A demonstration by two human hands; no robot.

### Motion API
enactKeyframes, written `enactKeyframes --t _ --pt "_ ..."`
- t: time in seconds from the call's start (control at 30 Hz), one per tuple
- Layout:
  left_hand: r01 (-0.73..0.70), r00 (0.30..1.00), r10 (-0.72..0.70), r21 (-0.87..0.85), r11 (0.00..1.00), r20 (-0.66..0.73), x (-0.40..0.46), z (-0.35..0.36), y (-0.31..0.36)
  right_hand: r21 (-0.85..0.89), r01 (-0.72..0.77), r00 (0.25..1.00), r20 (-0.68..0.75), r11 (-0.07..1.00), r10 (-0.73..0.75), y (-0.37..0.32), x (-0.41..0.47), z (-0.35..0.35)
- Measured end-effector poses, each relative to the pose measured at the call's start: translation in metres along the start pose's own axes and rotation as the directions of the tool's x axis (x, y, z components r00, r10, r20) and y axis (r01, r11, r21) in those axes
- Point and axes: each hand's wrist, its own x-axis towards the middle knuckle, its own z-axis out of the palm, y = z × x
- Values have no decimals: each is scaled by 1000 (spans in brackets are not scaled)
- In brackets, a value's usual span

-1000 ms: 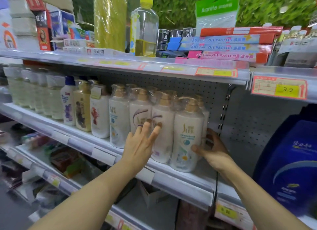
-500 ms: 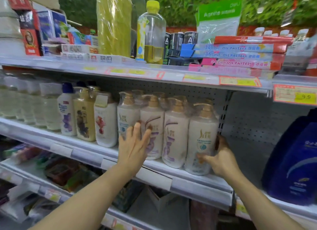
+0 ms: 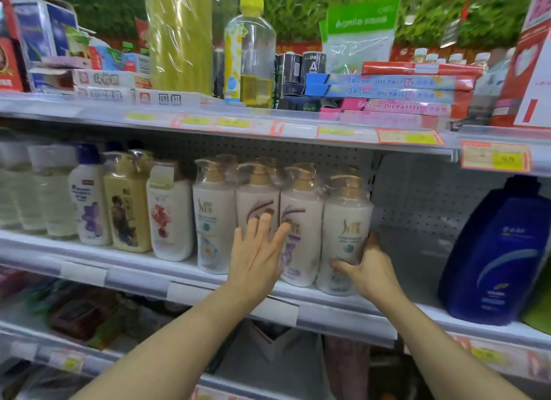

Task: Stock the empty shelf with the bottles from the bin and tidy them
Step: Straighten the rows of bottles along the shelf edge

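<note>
Both hands now sit farther along the row: left hand (image 3: 257, 258) lies flat, fingers straight, against a middle bottle (image 3: 258, 208); right hand (image 3: 368, 270) grips the end bottle (image 3: 346, 232), squaring the line on the shelf (image 3: 143, 268).

free room on the middle shelf (image 3: 334, 313) is at 3 o'clock from the last white pump bottle (image 3: 346, 232): a bare stretch of board and pegboard wall (image 3: 417, 202) reaches to the big blue bottle (image 3: 495, 256), which closes that gap. at 9 o'clock the way is blocked by a tight row of bottles (image 3: 167, 217), side by side. at 12 o'clock the upper shelf (image 3: 238, 125) hangs low over the pump heads, so little room is above them. the right hand (image 3: 369, 271) sits at the gap's edge, the left hand (image 3: 256, 256) lies flat before the row.
</note>
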Motion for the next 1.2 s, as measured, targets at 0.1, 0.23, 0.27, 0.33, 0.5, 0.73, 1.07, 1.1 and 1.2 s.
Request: enactKeyframes --t 0.1,0.23,0.27,0.33,0.5,0.73,1.07,1.1,1.2 --pt "-7 1000 7 -11 1000 -14 -5 5 -3 -9 -15 1000 -7 1000 15 -1 -2 0" --pt "-21 999 19 -54 998 -43 -13 8 -6 -75 -6 998 60 997 11 2 -7 -6" --pt "-26 999 24 -62 998 -42 -14 7 -5 -122 -1 997 80 993 11 3 -10 -8" --pt "-51 998 48 -84 995 -39 -16 7 1 -237 6 995 99 971 18 6 -18 -12" --pt "-156 988 155 -158 975 -17 -17 3 32 -493 91 994 97 865 -50 17 -42 -30" --pt "-278 959 281 -295 914 -32 -8 -20 108 -574 33 999 -3 818 -43 51 -66 -81" --pt "-52 967 180 -555 830 179 12 -24 214 -303 -93 965 -261 948 11 106 -65 -164" --pt "5 964 149 -575 818 221 16 -22 223 -250 -108 967 -251 962 43 110 -60 -169" --pt "125 947 79 -585 802 310 31 -18 244 -113 -155 979 -154 981 136 123 -44 -177"
